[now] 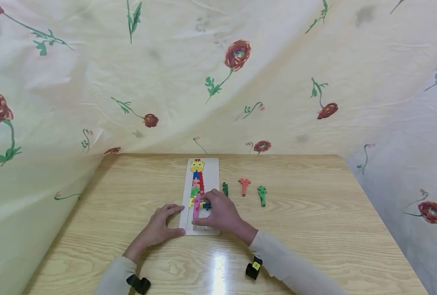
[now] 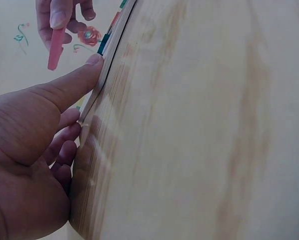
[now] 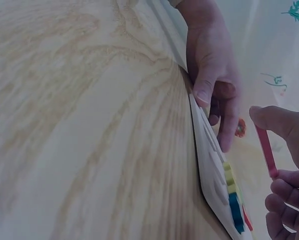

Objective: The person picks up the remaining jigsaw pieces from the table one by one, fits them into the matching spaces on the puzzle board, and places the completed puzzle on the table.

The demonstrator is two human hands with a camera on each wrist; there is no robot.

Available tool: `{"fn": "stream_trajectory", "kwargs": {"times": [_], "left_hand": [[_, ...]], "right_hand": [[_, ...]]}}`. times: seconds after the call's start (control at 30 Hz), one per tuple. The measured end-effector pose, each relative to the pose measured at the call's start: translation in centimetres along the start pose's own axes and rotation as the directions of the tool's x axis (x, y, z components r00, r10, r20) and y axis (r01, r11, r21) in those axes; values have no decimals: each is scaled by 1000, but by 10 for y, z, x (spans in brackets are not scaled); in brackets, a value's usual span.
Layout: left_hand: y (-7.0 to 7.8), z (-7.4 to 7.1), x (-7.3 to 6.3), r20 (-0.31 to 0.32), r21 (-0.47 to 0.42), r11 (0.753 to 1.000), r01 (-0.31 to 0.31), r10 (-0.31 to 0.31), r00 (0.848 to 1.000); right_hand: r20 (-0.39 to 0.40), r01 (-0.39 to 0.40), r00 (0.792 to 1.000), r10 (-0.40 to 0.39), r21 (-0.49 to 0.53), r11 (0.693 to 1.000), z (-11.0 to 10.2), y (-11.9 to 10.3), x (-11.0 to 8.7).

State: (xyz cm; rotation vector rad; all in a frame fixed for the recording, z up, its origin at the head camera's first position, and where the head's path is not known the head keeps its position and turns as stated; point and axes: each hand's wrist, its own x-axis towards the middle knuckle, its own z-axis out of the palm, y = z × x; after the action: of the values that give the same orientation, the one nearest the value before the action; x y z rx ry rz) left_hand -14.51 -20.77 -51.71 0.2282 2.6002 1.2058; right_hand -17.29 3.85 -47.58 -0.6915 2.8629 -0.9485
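A white puzzle board (image 1: pixel 212 174) lies on the table with a giraffe figure partly filled by coloured pieces. At its top is the yellow giraffe head (image 1: pixel 196 165), above blue, red, pink, green and yellow neck pieces. My right hand (image 1: pixel 223 212) pinches a pink puzzle piece (image 1: pixel 196 208) between thumb and fingers, lifted over the lower part of the board; the right wrist view shows the pink piece (image 3: pixel 267 152) edge-on. A dark blue piece (image 1: pixel 207 205) sits beside it. My left hand (image 1: pixel 159 226) rests with spread fingers, thumb and fingertips at the board's left edge.
To the right of the board lie a dark green piece (image 1: pixel 225 189), an orange-red piece (image 1: pixel 244 186) and a green piece (image 1: pixel 262 195). The wooden table (image 1: pixel 314 229) is backed by a flowered cloth (image 1: pixel 277 82) that also hangs at both sides.
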Motion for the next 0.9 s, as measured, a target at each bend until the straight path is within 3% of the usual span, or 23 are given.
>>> {"fn": "stream_trajectory", "kwargs": {"times": [0.23,0.67,0.9], "left_hand": [[-2,1,0,-7,0,1000,-17,17,1000],[-3,0,1,-7,10,998,-64,64,998],[-3,-1,0,-2,6,998,-58,58,998]], "right_hand": [[13,-40,999,40,-30,999,11,-2,3],[47,-44,998,45,-35,998,22,-4,5],[75,-61,995,65,-53,997,26,-5,5]]}}
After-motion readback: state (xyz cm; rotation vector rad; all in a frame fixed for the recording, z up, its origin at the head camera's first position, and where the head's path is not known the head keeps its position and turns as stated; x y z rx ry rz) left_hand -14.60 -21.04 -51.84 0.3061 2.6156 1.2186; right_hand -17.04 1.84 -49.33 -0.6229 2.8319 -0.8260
